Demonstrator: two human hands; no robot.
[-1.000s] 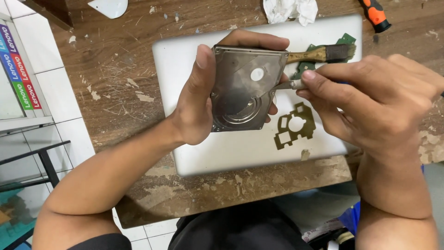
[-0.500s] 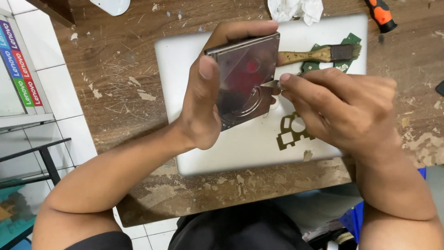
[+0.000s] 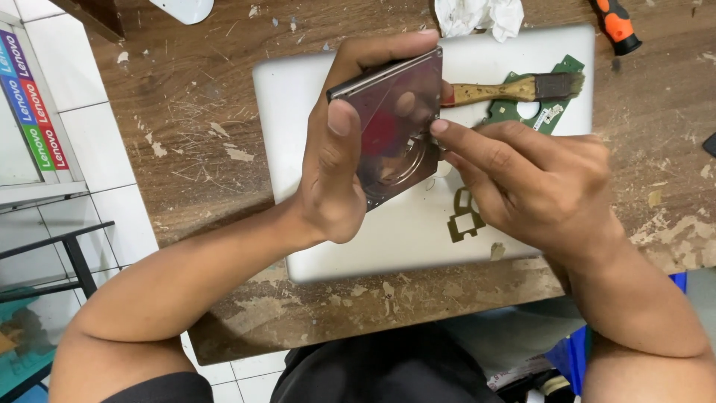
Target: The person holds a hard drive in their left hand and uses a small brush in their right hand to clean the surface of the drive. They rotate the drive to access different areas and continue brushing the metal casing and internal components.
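the metal drive case is held tilted above the closed laptop near the tabletop's far edge, gripped by the left hand along its long left side, while the right hand, fingertips pressed together, touches its right edge.

A closed laptop lies on the table. On it, right of the tilted hard drive, lie a brush and circuit board. Behind them sit a crumpled tissue and screwdriver.
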